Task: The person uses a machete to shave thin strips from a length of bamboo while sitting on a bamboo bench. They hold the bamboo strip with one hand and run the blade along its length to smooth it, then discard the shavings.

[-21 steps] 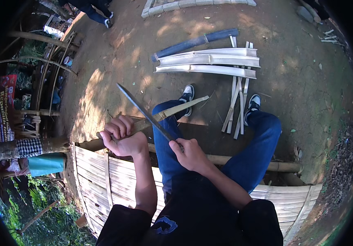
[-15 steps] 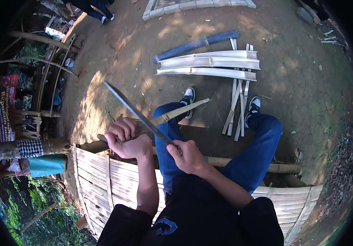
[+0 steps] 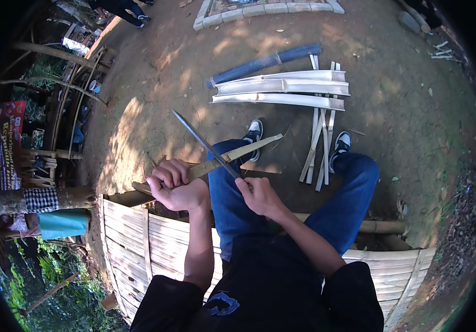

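The right grip (image 3: pixel 262 197) hides one end of the blade (image 3: pixel 207 144)

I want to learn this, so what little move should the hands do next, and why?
Probably the right hand should push the blade gently along the bamboo strip toward its free tip. The blade crosses the strip, the left hand grips it near the other end, and that direction leads away from that hand. I can't tell whether blade and strip touch.

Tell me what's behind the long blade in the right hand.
Behind the long blade, the bamboo strip, blue jeans and dirt ground show. The blade hides a short stretch of the strip where they cross.
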The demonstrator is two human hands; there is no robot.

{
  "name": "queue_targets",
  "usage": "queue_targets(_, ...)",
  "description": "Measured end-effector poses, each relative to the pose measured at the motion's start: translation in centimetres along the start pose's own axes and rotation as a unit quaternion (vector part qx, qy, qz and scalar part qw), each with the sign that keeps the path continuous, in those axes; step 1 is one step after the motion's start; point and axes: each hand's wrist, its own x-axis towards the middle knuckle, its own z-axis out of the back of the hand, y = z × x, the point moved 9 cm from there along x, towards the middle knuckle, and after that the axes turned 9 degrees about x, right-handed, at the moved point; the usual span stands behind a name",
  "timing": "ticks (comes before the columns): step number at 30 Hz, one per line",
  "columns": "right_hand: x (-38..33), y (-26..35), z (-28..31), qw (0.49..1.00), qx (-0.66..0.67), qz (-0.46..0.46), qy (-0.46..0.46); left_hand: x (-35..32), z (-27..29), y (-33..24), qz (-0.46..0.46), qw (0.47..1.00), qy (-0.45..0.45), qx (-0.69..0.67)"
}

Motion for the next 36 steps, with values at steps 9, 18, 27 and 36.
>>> queue_targets(9,-3.1,9.6,-0.5,0.988,0.038,0.149,0.013,0.0,0.1,0.0,0.024,0.998,0.008,-0.056)
queue_targets(18,-1.1,0.9,0.0,0.999,0.012,-0.037,0.014,0.9,-0.1,-0.7,-0.016,0.998,-0.027,0.051)
queue_targets(27,0.7,-2.6,1.0,0.998,0.010,-0.056,-0.012,0.4,-0.6,-0.2,-0.003,1.000,-0.004,0.026)
queue_targets(36,-0.8,0.0,0.7,0.998,0.050,-0.049,0.004,0.6,-0.9,-0.1,-0.017,0.999,0.021,-0.024)
